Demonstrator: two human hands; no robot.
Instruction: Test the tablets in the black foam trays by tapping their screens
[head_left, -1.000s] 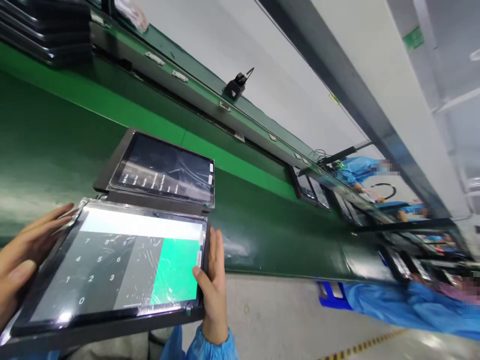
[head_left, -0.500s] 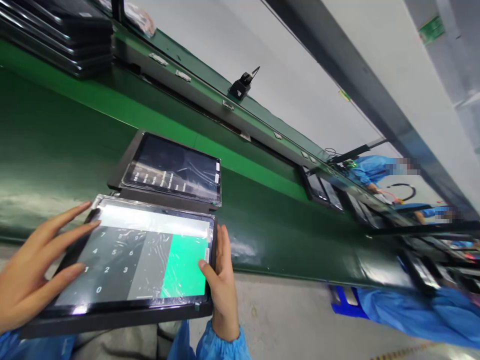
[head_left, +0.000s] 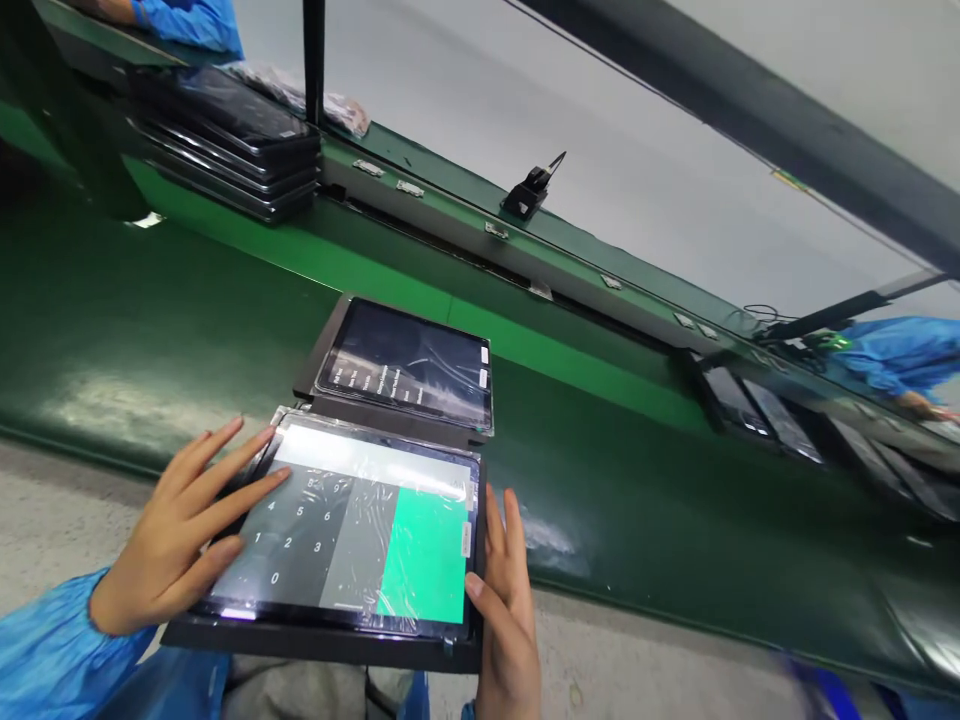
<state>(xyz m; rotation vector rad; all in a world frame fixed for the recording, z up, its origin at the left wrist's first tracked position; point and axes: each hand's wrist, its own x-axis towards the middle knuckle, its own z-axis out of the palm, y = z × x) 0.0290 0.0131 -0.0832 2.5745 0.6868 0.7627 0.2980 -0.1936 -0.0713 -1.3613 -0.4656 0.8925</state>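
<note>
Conveyor belt (head_left: 615,500): dark green and glossy, it ran from the far left across to the near right and filled most of the view.
Rail (head_left: 525,250): a lighter green strip with small metal plates ran along the far edge of the belt; a small black device (head_left: 531,192) sat on it.
Tablet stack (head_left: 225,135): several dark tablets were piled at the far left on the belt, just beside an upright black post (head_left: 313,60).
Other workers: a blue sleeve (head_left: 191,20) showed at the far left top, and another blue sleeve (head_left: 896,355) at the far right by a row of dark tablets (head_left: 750,405).
Second tablet (head_left: 409,365): it lay on the belt just beyond the held one, its screen dark with white menu text, plastic film on the glass.
Held tablet (head_left: 352,535): near centre, in a black tray, film-wrapped; the screen showed a grey number pad and a green block at the right.
Left hand (head_left: 184,535): it lay flat on the left part of the screen, fingers spread and extended, fingertips touching the number pad area, not gripping.
Right hand (head_left: 506,590): it held the tablet's right edge, fingers straight along the side and thumb pressed on the front bezel near the green block.
</note>
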